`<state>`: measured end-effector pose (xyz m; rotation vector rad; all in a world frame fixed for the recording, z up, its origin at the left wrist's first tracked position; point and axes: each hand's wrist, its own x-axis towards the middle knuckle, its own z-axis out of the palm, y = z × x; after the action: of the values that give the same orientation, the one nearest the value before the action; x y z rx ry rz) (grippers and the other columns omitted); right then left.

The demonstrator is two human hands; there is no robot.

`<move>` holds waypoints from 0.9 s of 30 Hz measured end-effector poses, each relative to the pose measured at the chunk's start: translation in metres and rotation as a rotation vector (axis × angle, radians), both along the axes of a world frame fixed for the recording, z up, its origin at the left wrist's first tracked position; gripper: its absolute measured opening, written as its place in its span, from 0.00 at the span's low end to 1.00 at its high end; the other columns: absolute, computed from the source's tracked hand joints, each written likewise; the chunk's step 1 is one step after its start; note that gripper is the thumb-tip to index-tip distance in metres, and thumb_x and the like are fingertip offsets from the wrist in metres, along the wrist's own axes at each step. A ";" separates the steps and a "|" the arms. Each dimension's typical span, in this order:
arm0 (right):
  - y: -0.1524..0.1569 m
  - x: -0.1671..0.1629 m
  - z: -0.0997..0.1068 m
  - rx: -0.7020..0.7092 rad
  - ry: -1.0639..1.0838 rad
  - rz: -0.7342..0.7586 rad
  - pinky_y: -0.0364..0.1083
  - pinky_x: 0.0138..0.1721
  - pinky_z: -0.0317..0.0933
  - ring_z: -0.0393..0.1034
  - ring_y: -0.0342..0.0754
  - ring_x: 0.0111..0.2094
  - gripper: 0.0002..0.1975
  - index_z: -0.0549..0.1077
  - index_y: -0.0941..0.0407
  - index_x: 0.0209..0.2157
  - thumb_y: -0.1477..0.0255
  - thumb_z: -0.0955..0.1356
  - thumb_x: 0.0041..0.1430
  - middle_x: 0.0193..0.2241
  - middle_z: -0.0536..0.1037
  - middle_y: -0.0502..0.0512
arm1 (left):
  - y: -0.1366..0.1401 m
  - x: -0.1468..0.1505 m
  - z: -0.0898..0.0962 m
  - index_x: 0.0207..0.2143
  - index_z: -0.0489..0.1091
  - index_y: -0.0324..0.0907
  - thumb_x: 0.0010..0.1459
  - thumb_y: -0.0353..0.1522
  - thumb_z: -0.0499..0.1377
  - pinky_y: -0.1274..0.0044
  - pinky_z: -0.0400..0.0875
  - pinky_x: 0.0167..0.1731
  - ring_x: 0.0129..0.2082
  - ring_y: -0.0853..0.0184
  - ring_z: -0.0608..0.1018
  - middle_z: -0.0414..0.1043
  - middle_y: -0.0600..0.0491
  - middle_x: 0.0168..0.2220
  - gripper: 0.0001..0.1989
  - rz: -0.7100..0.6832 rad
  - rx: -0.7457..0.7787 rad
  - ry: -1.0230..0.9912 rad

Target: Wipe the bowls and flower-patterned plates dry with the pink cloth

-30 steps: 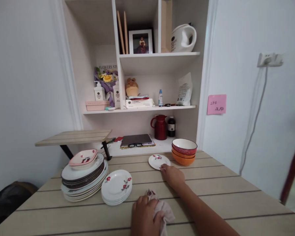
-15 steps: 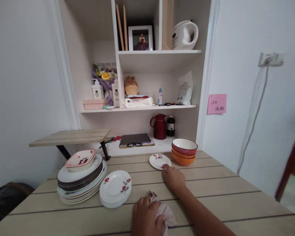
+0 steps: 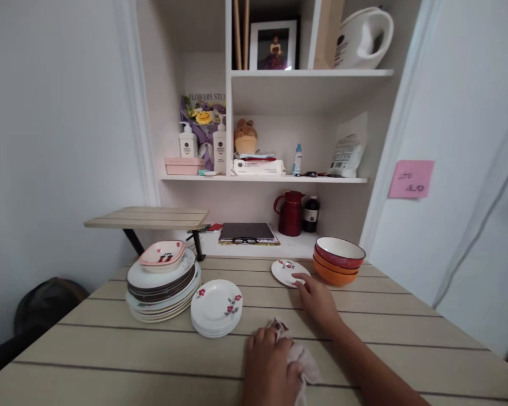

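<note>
My left hand lies on the near part of the table, its fingers curled over a crumpled pinkish cloth. Further back, my right hand reaches to the near right rim of a small white plate with red flowers. Its thumb and index finger are apart, the index finger lying over the plate's edge. The plate rests flat on the table. Just right of it stand stacked bowls, orange below and a red one with a white inside on top. A stack of matching flowered plates sits left of my hands.
At the left is a taller stack of mixed plates topped by a pink square dish, beside a small raised wooden stand. Behind the slatted table are a laptop, glasses, a red jug and a dark bottle.
The view has swung left, so everything appears further right. My right fingers have loosened and spread at the plate's rim. My left hand stays on the cloth.
</note>
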<state>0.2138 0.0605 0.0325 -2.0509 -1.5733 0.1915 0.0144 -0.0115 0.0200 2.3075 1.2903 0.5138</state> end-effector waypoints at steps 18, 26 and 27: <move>0.039 -0.141 0.027 -0.356 -0.041 0.315 0.57 0.44 0.61 0.72 0.66 0.48 0.29 0.73 0.56 0.46 0.48 0.66 0.53 0.47 0.79 0.69 | 0.008 0.000 -0.015 0.62 0.64 0.47 0.55 0.38 0.57 0.57 0.52 0.61 0.63 0.49 0.60 0.62 0.48 0.63 0.30 -0.004 -0.027 -0.222; 0.048 -0.137 0.010 -0.278 0.133 0.325 0.44 0.31 0.59 0.73 0.49 0.31 0.14 0.74 0.55 0.35 0.59 0.69 0.55 0.31 0.81 0.56 | 0.006 0.001 -0.012 0.60 0.66 0.42 0.54 0.34 0.56 0.54 0.53 0.61 0.63 0.46 0.61 0.66 0.43 0.61 0.30 0.036 -0.021 -0.231; 0.048 -0.136 0.009 -0.253 0.158 0.318 0.44 0.31 0.58 0.73 0.49 0.30 0.13 0.74 0.55 0.34 0.60 0.69 0.54 0.30 0.81 0.55 | 0.006 0.001 -0.012 0.59 0.67 0.42 0.53 0.33 0.56 0.54 0.54 0.61 0.62 0.47 0.62 0.66 0.44 0.61 0.29 0.036 -0.014 -0.234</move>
<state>0.0777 0.1084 0.0417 -1.8962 -1.8418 0.6840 0.0154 -0.0059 0.0080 2.1412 1.2189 0.7598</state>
